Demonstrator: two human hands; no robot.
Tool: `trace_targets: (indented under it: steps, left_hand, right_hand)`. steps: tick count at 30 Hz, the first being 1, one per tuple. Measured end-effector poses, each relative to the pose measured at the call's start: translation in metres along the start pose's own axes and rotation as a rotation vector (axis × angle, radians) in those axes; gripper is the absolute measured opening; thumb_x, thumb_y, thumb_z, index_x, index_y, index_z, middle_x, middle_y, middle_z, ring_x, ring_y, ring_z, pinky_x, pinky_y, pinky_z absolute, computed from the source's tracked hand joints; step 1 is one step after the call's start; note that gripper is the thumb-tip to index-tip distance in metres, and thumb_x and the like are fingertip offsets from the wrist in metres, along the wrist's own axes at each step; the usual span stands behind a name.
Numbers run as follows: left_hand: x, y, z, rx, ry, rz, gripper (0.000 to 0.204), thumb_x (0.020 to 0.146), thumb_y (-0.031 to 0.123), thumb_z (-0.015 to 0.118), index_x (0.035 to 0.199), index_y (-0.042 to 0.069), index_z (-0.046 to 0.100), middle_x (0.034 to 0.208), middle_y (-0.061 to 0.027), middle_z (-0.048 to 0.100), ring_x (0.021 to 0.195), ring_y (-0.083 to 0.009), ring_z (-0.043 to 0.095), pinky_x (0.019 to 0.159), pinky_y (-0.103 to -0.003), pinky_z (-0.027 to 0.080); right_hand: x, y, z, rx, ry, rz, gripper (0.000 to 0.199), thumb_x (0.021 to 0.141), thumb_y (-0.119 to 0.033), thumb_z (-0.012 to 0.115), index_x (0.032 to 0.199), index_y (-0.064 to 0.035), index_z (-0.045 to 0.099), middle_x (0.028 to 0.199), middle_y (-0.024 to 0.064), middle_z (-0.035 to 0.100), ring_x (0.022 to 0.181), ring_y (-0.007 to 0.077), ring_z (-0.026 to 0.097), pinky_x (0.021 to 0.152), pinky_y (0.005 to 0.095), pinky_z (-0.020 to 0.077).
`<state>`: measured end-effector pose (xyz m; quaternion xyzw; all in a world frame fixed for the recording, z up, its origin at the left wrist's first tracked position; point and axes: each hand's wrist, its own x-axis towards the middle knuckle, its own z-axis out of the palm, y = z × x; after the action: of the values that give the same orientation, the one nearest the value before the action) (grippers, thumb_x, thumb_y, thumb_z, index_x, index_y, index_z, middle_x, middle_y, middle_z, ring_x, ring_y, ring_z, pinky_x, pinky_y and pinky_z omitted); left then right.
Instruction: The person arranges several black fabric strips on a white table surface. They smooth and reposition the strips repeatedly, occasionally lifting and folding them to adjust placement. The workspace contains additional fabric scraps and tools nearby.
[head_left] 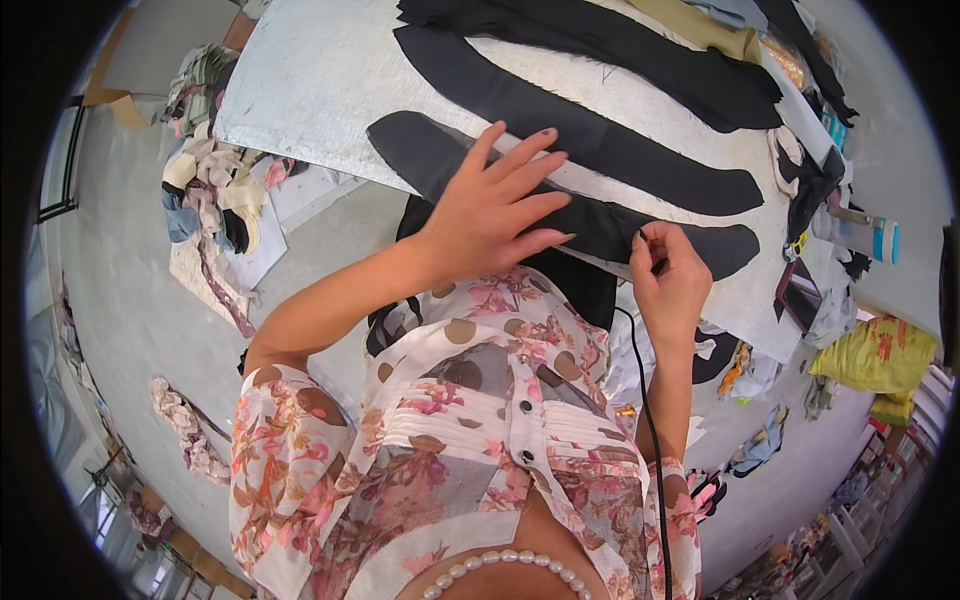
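Observation:
A long curved black fabric piece [610,228] lies along the near edge of the pale table. Its left end is rounded and looks greyer, as if a thinner layer lies there. My left hand [490,205] rests flat across its middle, fingers spread. Toward its right end my right hand [670,270] pinches the near edge of the fabric between thumb and fingers. Beyond it lies a second curved black strip [600,140], apart from the first, and farther back a wider black fabric piece [620,60] with frayed edges.
The light table [310,80] bears more cloth at the far right, including a tan piece [700,28]. Fabric scraps [215,190] are heaped at the left. A dark phone-like object [797,297] lies at the right edge. A yellow sack [875,355] sits lower right. A black cord [645,400] hangs by my right arm.

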<state>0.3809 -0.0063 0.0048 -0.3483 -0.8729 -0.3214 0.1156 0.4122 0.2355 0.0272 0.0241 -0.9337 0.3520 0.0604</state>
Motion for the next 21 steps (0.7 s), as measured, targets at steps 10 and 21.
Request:
trace_targets:
  steps: [10,21]
  left_hand:
    - [0.040,0.025,0.049,-0.062,0.029,-0.144,0.014,0.076,0.014,0.073,0.087,0.007,0.068,0.123,-0.0120,0.062,0.135,-0.0316,0.044,0.110,-0.062,0.026]
    - [0.036,0.022,0.055,-0.129,0.086,-0.088,0.012,0.076,0.008,0.072,0.087,0.007,0.069,0.123,-0.0098,0.064,0.134,-0.0308,0.047,0.111,-0.063,0.024]
  right_hand:
    - [-0.006,0.004,0.003,-0.139,0.072,-0.182,0.015,0.077,-0.003,0.071,0.089,-0.0049,0.062,0.080,0.0077,0.064,0.068,0.0243,0.064,0.063,0.0335,0.0492]
    - [0.007,0.003,0.023,-0.290,0.233,-0.349,0.039,0.067,-0.001,0.069,0.106,-0.0056,0.064,0.103,0.0077,0.063,0.091,0.0277,0.062,0.073,0.0376,0.0479]
